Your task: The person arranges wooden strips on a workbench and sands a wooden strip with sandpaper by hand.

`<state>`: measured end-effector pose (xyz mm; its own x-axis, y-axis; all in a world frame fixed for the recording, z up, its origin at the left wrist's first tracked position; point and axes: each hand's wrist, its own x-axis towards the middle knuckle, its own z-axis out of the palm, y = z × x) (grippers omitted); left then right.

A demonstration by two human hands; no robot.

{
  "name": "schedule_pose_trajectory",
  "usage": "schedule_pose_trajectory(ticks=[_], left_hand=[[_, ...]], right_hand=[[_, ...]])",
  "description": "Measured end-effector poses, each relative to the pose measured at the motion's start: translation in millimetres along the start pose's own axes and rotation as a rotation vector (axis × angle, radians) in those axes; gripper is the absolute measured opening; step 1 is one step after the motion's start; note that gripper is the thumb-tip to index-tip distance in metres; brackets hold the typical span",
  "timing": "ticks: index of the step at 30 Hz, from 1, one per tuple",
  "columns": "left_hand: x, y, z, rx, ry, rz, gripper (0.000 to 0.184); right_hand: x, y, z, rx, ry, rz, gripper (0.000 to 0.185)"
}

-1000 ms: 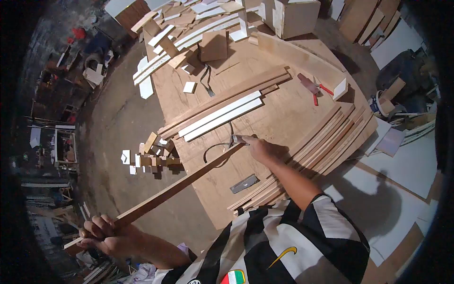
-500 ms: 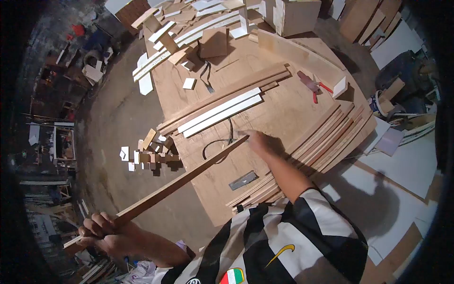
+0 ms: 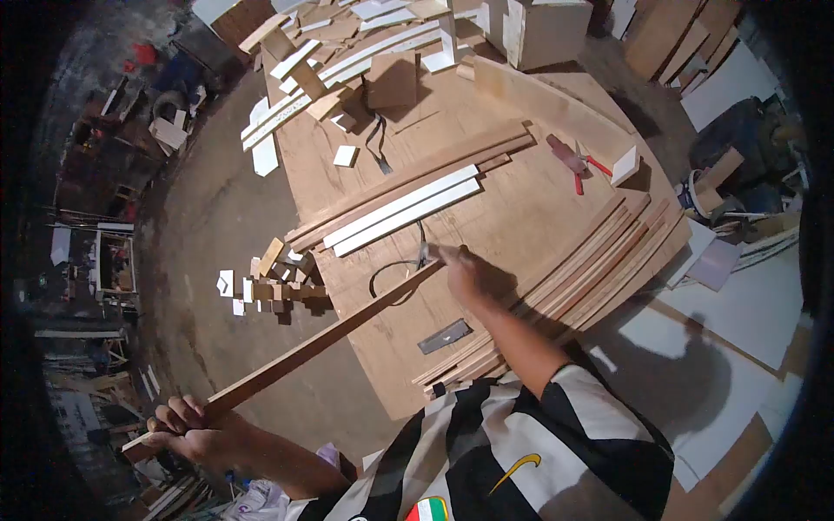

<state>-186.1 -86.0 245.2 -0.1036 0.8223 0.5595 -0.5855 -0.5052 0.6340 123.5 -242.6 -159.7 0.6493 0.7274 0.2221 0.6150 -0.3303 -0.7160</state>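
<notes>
Left grip [image 3: 187, 425]: we clasp the wooden strip [image 3: 321, 340] near one end.
Right grip [image 3: 462, 273]: at its other end, above the surface [image 3: 512, 208]; closure we cannot tell.
Strip finish: long, narrow, brown.

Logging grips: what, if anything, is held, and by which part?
A long wooden strip: the left hand grips it near its lower end; the right hand is at its far end, grip unclear.

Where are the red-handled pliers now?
In the head view, the red-handled pliers lie on the right of the tabletop, beyond the right hand, left of the small white block.
</notes>
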Motion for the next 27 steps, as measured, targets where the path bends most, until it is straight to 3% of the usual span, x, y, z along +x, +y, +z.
schedule_pose_trajectory(ticks=[1,3,8,9,10,12,14,16,17,18,19,20,21,23,24,25,26,27], left_hand=[[-1,0,1,0.011,0.035,0.006,0.032],[-3,0,2,0.008,0.042,0.005,0.032],[7,2,-21,0.158,0.153,0.045,0.031],[13,4,-40,0.033,-0.067,-0.016,0.031],[15,7,-49,-0.089,-0.285,-0.080,0.031],[11,12,-47,-0.047,-0.249,-0.075,0.032],[10,10,-40,0.008,-0.183,-0.048,0.033],[7,8,-36,0.067,-0.104,-0.025,0.035],[7,7,-38,0.067,-0.102,-0.025,0.035],[8,7,-44,0.598,0.001,0.076,0.036],[11,7,-52,0.866,0.044,0.132,0.037],[13,8,-61,1.133,0.103,0.179,0.037],[20,9,-75,0.527,-0.173,0.040,0.037],[28,6,-96,-0.096,-0.430,-0.090,0.037],[27,3,-105,0.244,-0.190,0.009,0.036],[25,0,-100,0.412,-0.067,0.068,0.036],[23,-3,-95,0.580,0.065,0.105,0.035],[20,-8,-69,0.354,0.178,0.025,0.032]], right_hand=[[4,3,-10,-0.051,-0.051,0.035,0.036],[10,5,-6,-0.123,-0.095,0.337,0.036],[-15,-28,16,0.044,-0.013,0.222,0.039],[2,-39,-6,0.046,-0.012,0.226,0.039],[28,-63,-49,0.168,-0.108,0.491,0.041],[33,-68,-56,0.292,-0.209,0.757,0.045],[22,-26,6,0.209,-0.241,0.685,0.043],[6,-43,1,-0.049,-0.155,0.336,0.039],[5,-30,9,-0.049,-0.156,0.336,0.039],[4,-6,26,-0.104,-0.068,0.248,0.039],[7,-3,25,-0.157,0.018,0.163,0.038],[16,3,24,0.410,-0.024,0.585,0.038],[25,-29,-14,0.243,-0.142,0.598,0.037],[46,-101,-96,-0.101,-0.389,0.574,0.035],[24,-47,-18,-0.114,-0.353,0.405,0.037],[6,-50,-1,-0.122,-0.150,0.272,0.038],[10,-41,2,-0.020,-0.196,0.344,0.039],[11,-24,9,0.034,-0.221,0.385,0.040]])
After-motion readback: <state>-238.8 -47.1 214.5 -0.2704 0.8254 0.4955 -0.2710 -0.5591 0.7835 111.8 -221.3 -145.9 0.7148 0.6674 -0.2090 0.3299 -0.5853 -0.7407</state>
